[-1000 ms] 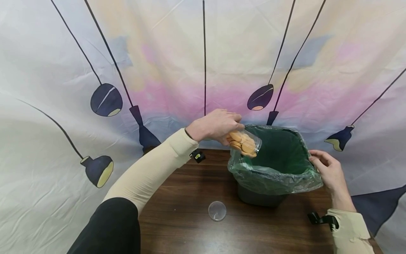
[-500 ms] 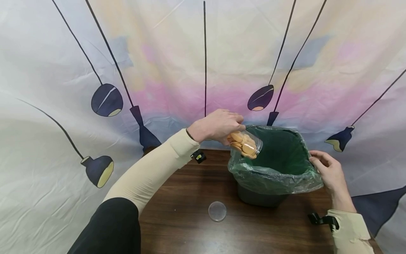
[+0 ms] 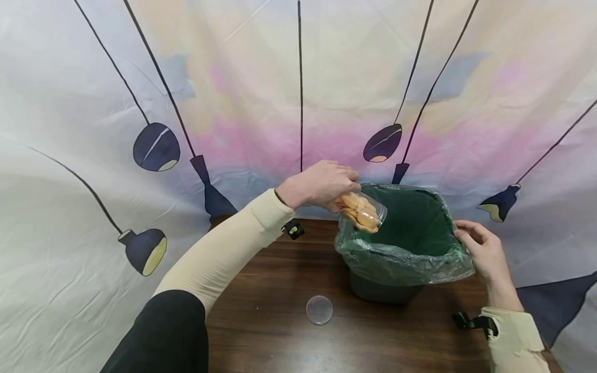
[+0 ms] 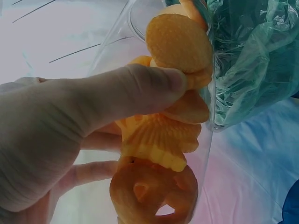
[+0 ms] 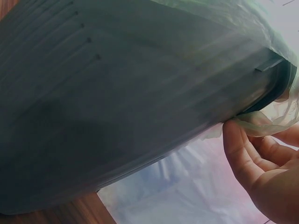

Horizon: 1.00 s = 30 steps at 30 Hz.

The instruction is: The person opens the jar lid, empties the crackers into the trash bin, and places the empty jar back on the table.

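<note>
My left hand (image 3: 322,182) grips a clear plastic jar (image 3: 383,212), tilted with its mouth down to the right over the left rim of a bin. Orange snack pieces (image 3: 358,210) fill much of the jar. In the left wrist view, the thumb presses along the jar's side, with round chips (image 4: 178,43) and a pretzel-shaped piece (image 4: 124,191) showing through the wall. The dark bin (image 3: 384,290) is lined with a translucent green bag (image 3: 406,269) folded over its rim. At the right rim, my right hand (image 3: 485,251) pinches the bag's edge, thumb and fingers around the lip.
A round clear lid (image 3: 319,311) lies on the brown wooden table (image 3: 275,331), in front and left of the bin. Behind the table hangs a curtain (image 3: 261,103) printed with lamps, close to the bin's back side.
The jar has shifted very slightly to the right, with the snack pieces still in it. My right hand and the bin have stayed in place.
</note>
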{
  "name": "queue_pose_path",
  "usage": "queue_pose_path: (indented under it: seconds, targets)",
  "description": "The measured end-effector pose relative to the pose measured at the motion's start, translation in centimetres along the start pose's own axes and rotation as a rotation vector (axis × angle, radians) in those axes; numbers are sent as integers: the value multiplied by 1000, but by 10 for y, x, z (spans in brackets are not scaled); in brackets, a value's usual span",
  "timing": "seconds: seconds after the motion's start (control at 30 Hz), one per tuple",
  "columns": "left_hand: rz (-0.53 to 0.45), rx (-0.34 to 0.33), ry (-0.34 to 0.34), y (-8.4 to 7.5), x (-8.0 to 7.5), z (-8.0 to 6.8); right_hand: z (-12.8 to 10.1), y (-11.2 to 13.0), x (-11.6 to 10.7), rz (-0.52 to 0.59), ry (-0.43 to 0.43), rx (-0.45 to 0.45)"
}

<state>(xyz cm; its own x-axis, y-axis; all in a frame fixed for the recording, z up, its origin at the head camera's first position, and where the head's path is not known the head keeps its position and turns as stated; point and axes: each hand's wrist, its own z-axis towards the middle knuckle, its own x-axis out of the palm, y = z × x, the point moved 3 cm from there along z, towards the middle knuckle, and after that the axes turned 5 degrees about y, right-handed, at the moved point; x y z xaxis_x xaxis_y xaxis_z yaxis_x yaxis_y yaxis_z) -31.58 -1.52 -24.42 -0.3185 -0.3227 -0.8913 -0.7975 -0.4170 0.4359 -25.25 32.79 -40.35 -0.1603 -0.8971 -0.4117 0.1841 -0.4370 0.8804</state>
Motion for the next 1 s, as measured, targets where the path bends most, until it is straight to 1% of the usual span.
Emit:
queue_pose_path:
  seconds: [0.33, 0.5, 0.63, 0.83, 1.0]
  targets:
    - [-18, -10, -4, 2, 3, 0, 0, 1, 0, -4, 4, -6]
    - [-18, -4, -10, 1, -1, 2, 0, 2, 0, -6, 1, -4]
    - [7, 5, -12, 0, -5, 4, 0, 3, 1, -4, 0, 2]
    - [58, 0, 1, -2, -6, 7, 1, 3, 2, 12, -3, -7]
    - [94, 12, -23, -4, -8, 7, 2, 3, 2, 25, -5, -17]
